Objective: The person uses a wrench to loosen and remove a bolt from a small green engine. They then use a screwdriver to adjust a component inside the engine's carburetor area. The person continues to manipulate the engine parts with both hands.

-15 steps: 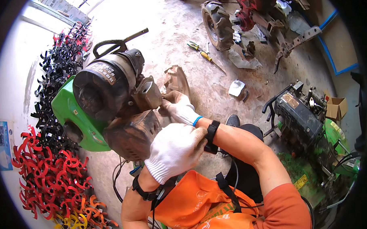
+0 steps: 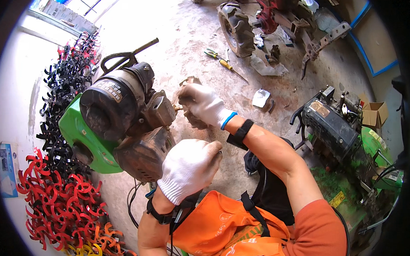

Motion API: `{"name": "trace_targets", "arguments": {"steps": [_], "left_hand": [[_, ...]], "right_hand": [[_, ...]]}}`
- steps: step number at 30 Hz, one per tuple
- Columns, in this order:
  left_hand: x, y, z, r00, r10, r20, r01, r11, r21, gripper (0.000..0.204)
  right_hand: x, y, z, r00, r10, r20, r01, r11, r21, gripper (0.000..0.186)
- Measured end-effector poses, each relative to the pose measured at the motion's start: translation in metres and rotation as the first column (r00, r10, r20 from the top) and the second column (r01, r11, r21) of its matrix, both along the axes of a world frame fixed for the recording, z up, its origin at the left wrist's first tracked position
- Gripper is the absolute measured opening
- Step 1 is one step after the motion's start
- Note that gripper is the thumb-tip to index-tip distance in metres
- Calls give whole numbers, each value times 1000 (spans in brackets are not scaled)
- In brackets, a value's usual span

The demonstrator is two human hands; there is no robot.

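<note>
My left hand, in a white glove with dirty fingertips, is closed just below the engine's rusty lower housing; whatever its fingers hold is too small to make out. My right hand, also gloved, has its fingers curled beside a small brass-coloured fitting at the right side of the dark engine; what it grips is hidden. The engine has a green cover and a bent metal handle on top. A dirty tyre is partly hidden behind my right hand.
Piles of red, black, orange and yellow blades line the left wall. A red machine with a tyre stands at the top right. A screwdriver and pliers lie on the floor. Another engine and a cardboard box are at the right.
My right hand has moved up and away from my left hand, with the brass-coloured fitting now showing beside it. My left hand has shifted slightly down and left.
</note>
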State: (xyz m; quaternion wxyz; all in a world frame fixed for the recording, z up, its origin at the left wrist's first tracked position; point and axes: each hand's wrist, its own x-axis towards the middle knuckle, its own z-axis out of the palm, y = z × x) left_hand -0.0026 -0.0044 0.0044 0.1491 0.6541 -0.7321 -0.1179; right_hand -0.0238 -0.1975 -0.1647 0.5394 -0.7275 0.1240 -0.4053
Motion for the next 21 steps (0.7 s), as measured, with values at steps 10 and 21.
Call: {"name": "trace_targets", "arguments": {"steps": [10, 21], "left_hand": [[-2, 1, -1, 1000, -10, -9, 10, 998, -67, 20], [2, 2, -5, 999, -24, -32, 21, 995, -93, 16]], "right_hand": [[9, 48, -10, 941, 309, -140, -157, 761, 629, 32], [11, 64, 12, 967, 252, -38, -87, 465, 881, 39]]}}
